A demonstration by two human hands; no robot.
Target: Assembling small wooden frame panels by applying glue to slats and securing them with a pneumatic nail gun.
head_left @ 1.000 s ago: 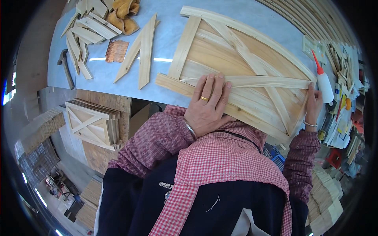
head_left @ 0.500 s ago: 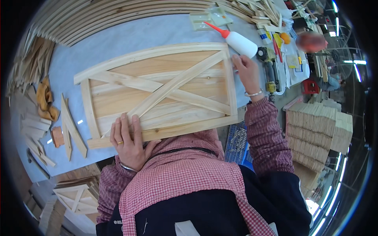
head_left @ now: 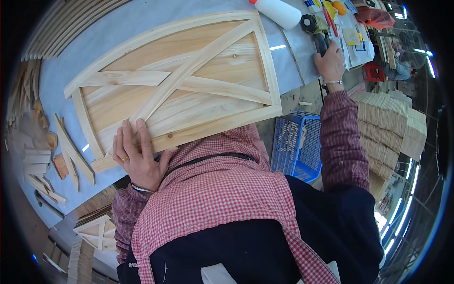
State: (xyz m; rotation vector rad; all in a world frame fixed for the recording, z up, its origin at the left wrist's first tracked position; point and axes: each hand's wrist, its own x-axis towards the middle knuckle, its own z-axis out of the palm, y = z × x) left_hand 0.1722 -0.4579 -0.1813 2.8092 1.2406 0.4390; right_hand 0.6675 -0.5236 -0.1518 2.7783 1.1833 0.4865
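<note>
A wooden panel [head_left: 222, 66] with a raised frame and crossed braces lies slanted in front of me, its near rail against my checked apron [head_left: 208, 189]. My left hand [head_left: 139, 154] rests on that rail near its left corner, fingers stretched flat on the wood and thumb along the edge. Beyond the panel's right side, my right hand [head_left: 331, 66] is closed round the lower part of a black and yellowish power tool [head_left: 314, 26], which looks like a nail gun. The hand hides the tool's near end. Red-handled scissors [head_left: 330, 19] lie just beside it.
A white bottle [head_left: 279, 12] lies beyond the panel. Long strips [head_left: 71, 26] fill the far left, with offcuts [head_left: 73, 146] at left. A blue crate [head_left: 307, 146] stands below the table's right side. Stacked boards [head_left: 383, 123] are at right, and a red stool [head_left: 373, 71] farther off.
My right hand has left the panel's right edge and moved right onto the power tool. The panel sits turned slightly counterclockwise, and the view has shifted. My left hand stays on the near rail.
</note>
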